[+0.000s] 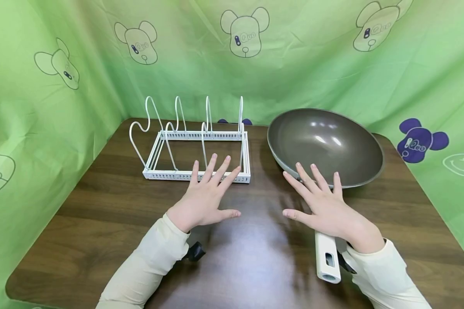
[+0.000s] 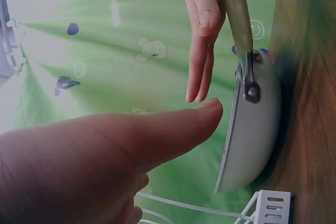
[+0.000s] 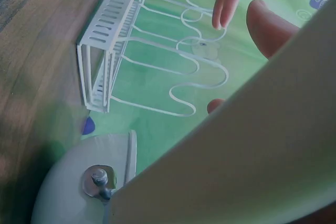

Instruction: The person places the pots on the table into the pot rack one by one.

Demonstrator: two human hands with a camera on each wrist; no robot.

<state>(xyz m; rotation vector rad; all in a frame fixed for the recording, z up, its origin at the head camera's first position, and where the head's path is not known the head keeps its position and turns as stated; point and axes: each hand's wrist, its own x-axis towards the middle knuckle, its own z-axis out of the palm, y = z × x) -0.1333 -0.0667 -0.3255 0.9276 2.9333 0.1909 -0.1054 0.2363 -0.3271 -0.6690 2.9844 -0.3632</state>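
Observation:
In the head view my left hand hovers with fingers spread, just in front of a white wire pan rack. My right hand, also spread flat, is held above the handle of a large wok and holds nothing. The wok is dark grey inside, pale outside, and rests upright on the table, its white handle pointing toward me. Part of that handle is hidden under the right hand. In the left wrist view the handle joins the wok by a riveted metal bracket.
A dark wood-grain table carries both rack and wok. Behind and beside it hangs a green curtain printed with cartoon bear heads. The rack's several tall wire loops stand up at the back left, with the wok to its right.

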